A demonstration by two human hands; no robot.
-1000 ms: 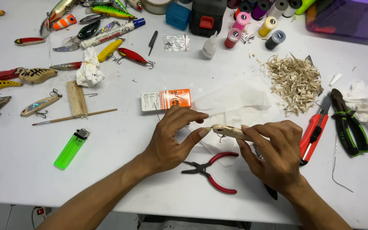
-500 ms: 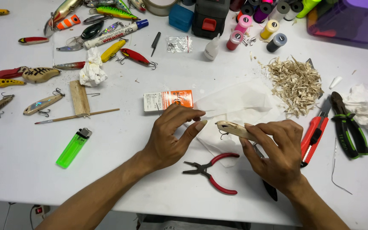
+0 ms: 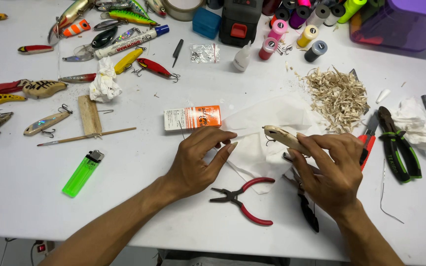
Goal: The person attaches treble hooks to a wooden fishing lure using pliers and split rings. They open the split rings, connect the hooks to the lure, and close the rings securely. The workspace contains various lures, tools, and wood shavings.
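Two hands work over the white counter (image 3: 20, 197), and we see most of the bare surface at the near left, between the green lighter (image 3: 82, 173) and the counter's front edge. The far half is crowded with painted lures, thread spools and a purple bin (image 3: 400, 22); the right side is hemmed by a heap of wood shavings (image 3: 336, 96) and green-handled pliers (image 3: 400, 148).

Our right hand (image 3: 329, 170) holds an unpainted wooden lure body (image 3: 284, 138) a little above a white tissue (image 3: 262, 143), near the middle of the counter. The grip is a pinch: thumb and fingers are pressed on the rear part of the lure, so that end is hidden. Its long axis runs from lower right to upper left, and the free, rounded end points up-left toward an orange and white box (image 3: 192, 117). A small wire loop hangs under that free end.

Our left hand (image 3: 195, 157) rests on the counter just beside the tissue's left edge, with fingers curled and the fingertips drawn together; we cannot tell whether they pinch anything.

Red-handled pliers (image 3: 245, 197) lie on the counter in front of the tissue, between the two wrists, jaws pointing left. A dark tool (image 3: 309, 212) lies below the right hand, partly covered. A red utility knife (image 3: 366, 145) sits just right of the right hand.
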